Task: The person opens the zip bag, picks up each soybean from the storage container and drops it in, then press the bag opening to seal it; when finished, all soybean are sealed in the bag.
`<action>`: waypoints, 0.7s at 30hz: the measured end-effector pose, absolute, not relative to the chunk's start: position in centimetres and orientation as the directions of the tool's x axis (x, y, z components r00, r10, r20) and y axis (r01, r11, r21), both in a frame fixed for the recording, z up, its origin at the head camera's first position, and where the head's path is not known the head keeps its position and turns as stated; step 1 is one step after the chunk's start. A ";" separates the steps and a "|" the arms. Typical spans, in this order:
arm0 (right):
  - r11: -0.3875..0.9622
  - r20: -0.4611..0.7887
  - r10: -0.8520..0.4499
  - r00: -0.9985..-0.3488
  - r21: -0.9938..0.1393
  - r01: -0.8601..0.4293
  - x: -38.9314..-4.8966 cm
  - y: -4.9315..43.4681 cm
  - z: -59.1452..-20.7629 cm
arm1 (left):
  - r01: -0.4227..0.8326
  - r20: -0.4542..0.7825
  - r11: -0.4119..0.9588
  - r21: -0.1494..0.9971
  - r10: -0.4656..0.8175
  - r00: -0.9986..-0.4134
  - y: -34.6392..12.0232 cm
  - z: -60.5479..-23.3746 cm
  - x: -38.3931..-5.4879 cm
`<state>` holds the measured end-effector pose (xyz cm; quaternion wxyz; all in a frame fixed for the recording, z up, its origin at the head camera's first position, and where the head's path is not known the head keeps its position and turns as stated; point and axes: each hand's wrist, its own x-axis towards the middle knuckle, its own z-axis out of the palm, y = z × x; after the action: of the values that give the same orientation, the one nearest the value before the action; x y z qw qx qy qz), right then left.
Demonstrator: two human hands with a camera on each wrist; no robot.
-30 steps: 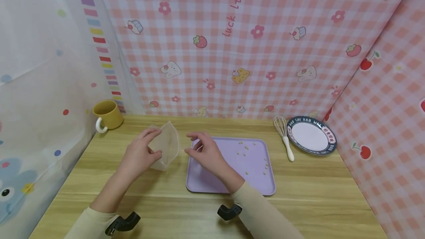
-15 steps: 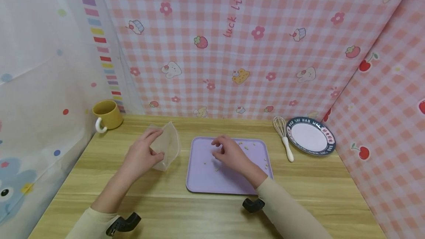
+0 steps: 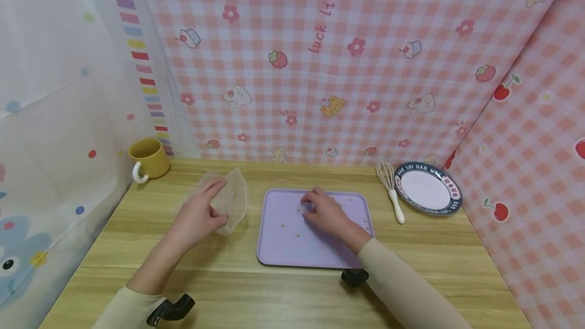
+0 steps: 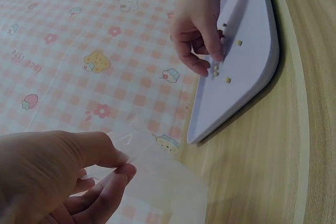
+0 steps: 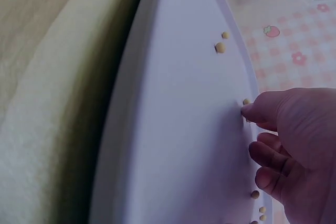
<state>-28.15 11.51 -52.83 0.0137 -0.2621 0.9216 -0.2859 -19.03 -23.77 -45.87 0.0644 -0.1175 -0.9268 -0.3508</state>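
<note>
1. Pale wood-grained desk (image 3: 256,293) across the foreground, smooth-looking, with faint plank lines.
2. Of the two hands, left hand (image 3: 196,219) just left of the tray, thumb and fingers gripping the edge of a clear bag (image 3: 236,199). Probably very light, limp and a little slippery; likely to crumple under a hard squeeze. Best taken near the rim, where thumb and finger can keep the film spread. Wide edge, apparently the mouth, facing the tray.
3. Lilac tray (image 3: 283,248) flat on the desk, right of the bag; low raised rim, likely stiff and light, prone to sliding if pushed. Best lifted by opposite rims.
4. Right hand (image 3: 330,215) low over the tray, fingers loosely bent, thumb and forefinger apart in the head view, thumb tip just beside a pellet. Cannot tell whether anything small lies hidden behind the fingers.
5. Small yellowish pellets (image 5: 220,48) scattered on the tray, some close to the right hand, others toward its right side. Presumably hard, nearly weightless and ready to roll; best pinched singly with the fingertips.
6. Beyond, to the right, a white-handled whisk (image 3: 395,204) beside a dark-rimmed plate (image 3: 427,189); at far left, a yellow mug (image 3: 159,165) with a white handle.
7. Behind everything, pink checked cloth (image 3: 301,80) with strawberries, cupcakes and lettering; to the left, white dotted cloth (image 3: 55,65).
</note>
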 end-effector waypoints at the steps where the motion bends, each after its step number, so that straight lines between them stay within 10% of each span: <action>1: 0.706 0.118 -0.488 -0.865 -0.529 -0.470 -28.2 11.5 -52.9 | 0.261 0.200 0.728 0.634 0.171 -0.965 -23.8 -45.9 -19.0; 21: 0.714 0.137 -0.462 -0.876 -0.529 -0.459 -28.8 11.4 -53.1 | 0.258 0.196 0.729 0.634 0.171 -0.966 -23.7 -46.0 -18.9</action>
<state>-28.85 11.37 -53.12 0.0023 -0.2486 0.9257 -0.2850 -18.89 -23.65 -46.00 0.0620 -0.1154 -0.9278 -0.3493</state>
